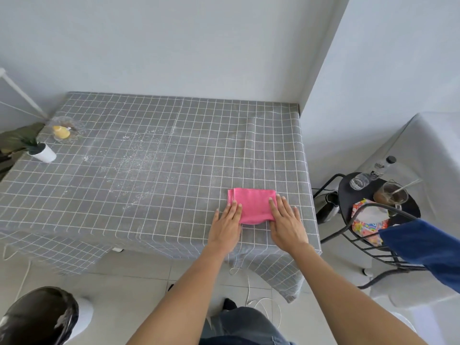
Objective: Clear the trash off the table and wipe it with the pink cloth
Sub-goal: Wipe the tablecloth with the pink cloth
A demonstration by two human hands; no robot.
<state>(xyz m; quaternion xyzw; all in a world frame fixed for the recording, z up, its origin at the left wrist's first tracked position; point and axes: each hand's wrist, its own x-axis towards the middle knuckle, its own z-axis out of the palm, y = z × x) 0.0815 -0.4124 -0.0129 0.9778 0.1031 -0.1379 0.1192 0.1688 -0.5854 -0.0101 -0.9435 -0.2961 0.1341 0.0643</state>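
- Jeans [239, 324] and both forearms, nearest the camera, are cut off by the lower edge.
- Left hand [225, 227]: fingers straight and flat, tips resting on the left edge of the cloth [251, 204].
- Right hand [286, 226]: fingers straight and flat, covering the cloth's right edge.
- Cloth: pink, folded, lying on the table [149, 175] near its front right corner.
- White specks [139, 155] scattered over the table's centre; what they are cannot be told.
- Far left corner: white pot [44, 153] with plant, glass dish [66, 131] holding something yellow.
- Bin [37, 317], black-lined, partly cut off at lower left.
- Side stand [378, 202] to the right carries glasses, a bottle and a tissue pack [368, 220]; blue fabric [423, 247] hides its front.
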